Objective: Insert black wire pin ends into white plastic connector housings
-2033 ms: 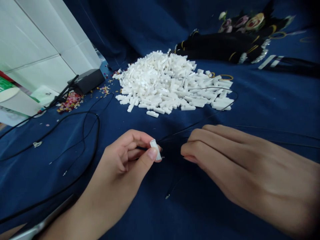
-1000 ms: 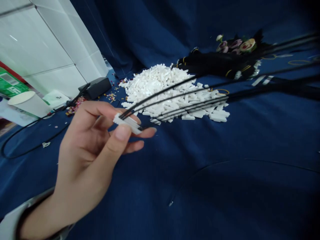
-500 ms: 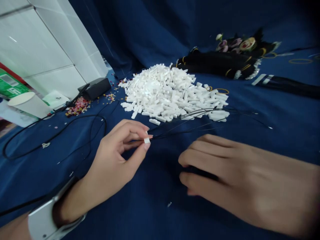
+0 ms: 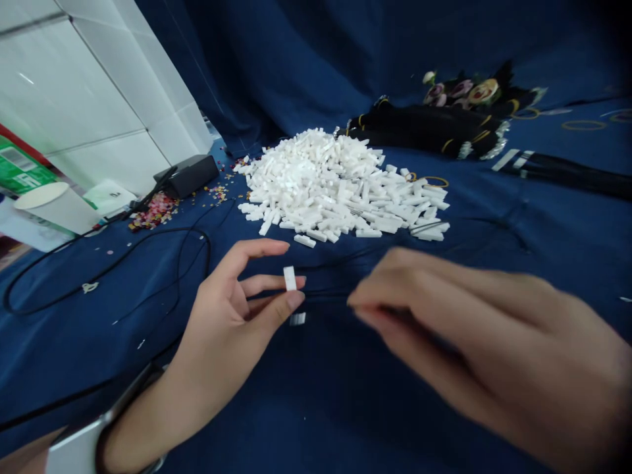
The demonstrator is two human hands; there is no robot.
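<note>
The left hand (image 4: 227,322) is nearest, its thumb and middle finger closed on the lower end of a white connector (image 4: 290,278) while the index finger stands clear above. The connector sits at about 1 o'clock from that palm, its long axis upright in view, pointing to 12 o'clock. A second connector (image 4: 297,319) lies just below the thumb tip at 6 o'clock from the first, though whether it rests on the cloth cannot be told.

Thin black wires (image 4: 323,294) run from about 3 o'clock of the held connector to the right hand (image 4: 459,329), which is blurred, its fingers apparently pinched on them. The left hand is the nearer to the connector; the right stays a short way off at 3 o'clock. Since the previous frame, the second connector has come into view and the right fingers have drawn closer together.

Farther out at 12 o'clock is a pile of white connectors (image 4: 336,187); beyond it, at 1 o'clock, lies a bundle of black wires (image 4: 424,128). A coiled black cable (image 4: 148,263) lies at 10 o'clock.
</note>
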